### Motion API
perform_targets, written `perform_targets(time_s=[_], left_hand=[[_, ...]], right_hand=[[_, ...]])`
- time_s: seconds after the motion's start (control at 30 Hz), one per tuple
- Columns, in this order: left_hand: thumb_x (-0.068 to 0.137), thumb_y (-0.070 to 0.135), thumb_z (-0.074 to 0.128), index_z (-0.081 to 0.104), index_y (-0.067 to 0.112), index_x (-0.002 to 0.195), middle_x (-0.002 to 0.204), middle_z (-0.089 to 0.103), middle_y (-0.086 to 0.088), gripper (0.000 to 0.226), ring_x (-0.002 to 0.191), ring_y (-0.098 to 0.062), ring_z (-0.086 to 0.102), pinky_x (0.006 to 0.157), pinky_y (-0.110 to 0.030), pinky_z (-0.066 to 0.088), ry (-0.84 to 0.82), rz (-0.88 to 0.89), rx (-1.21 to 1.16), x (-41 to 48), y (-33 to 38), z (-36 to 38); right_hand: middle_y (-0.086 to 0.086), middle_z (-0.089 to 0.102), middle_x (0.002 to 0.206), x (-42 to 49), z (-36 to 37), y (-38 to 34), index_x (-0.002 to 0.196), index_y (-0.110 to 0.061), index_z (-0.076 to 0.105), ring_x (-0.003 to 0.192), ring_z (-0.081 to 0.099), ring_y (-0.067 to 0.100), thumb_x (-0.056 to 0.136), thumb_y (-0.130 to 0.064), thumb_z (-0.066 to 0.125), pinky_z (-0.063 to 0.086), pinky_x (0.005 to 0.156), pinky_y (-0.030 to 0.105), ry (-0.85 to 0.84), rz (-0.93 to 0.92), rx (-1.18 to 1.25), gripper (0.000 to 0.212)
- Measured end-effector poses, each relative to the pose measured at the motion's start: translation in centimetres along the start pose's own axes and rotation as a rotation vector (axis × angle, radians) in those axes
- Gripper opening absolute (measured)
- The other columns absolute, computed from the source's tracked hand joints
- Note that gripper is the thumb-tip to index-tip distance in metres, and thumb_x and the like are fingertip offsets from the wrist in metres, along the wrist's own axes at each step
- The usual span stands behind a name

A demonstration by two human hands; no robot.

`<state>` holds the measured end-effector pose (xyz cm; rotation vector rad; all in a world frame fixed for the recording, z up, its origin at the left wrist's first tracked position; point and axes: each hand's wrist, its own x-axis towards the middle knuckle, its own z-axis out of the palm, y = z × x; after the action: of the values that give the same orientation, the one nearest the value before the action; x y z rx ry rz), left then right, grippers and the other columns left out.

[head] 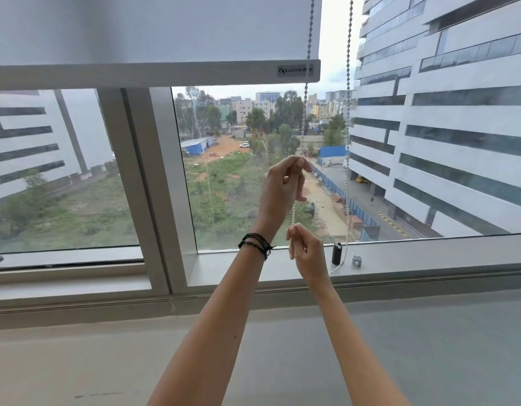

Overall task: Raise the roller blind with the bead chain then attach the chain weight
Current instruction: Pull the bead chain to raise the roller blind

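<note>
**White plastic bead chain (pixel 293 212) pinched twice**

Head view: left hand (pixel 279 186) pinches it high, right hand (pixel 307 253) just beneath, sharing the pull (my reading). Black cylindrical chain weight (pixel 337 253) stands right of those fingers, unattached; pale fabric roller blind (pixel 153 30) above.

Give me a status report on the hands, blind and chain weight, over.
Left hand and right hand both pinch the bead chain. Roller blind partly raised. Chain weight unattached on sill.
</note>
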<state>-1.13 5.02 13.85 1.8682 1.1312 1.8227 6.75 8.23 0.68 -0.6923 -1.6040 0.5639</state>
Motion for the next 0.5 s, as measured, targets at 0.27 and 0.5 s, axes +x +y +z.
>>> perform_targets(time_s=[0.27,0.5], left_hand=[[0.099,0.009,0.042,0.06,0.0,0.087,0.053,0.044,-0.005,0.023,0.049,-0.021,0.043,0.058,-0.058,0.056,0.004,-0.042,-0.051,-2.0,-1.7,0.9],[0.099,0.009,0.042,0.059,0.0,0.086,0.052,0.046,-0.004,0.024,0.049,-0.022,0.045,0.058,-0.06,0.054,-0.006,-0.075,-0.046,-3.0,-3.3,1.0]], right_hand=[[0.007,0.04,0.045,-1.5,-0.1,2.2,0.071,-0.018,0.048,0.039,0.037,0.022,0.094,0.002,0.04,0.031,0.043,0.027,-0.004,0.068,-0.045,0.031],[0.006,0.039,0.046,-2.9,0.0,2.9,0.07,-0.014,0.048,0.04,0.036,0.019,0.094,0.003,0.041,0.031,0.044,0.025,-0.039,0.111,-0.057,0.029]])
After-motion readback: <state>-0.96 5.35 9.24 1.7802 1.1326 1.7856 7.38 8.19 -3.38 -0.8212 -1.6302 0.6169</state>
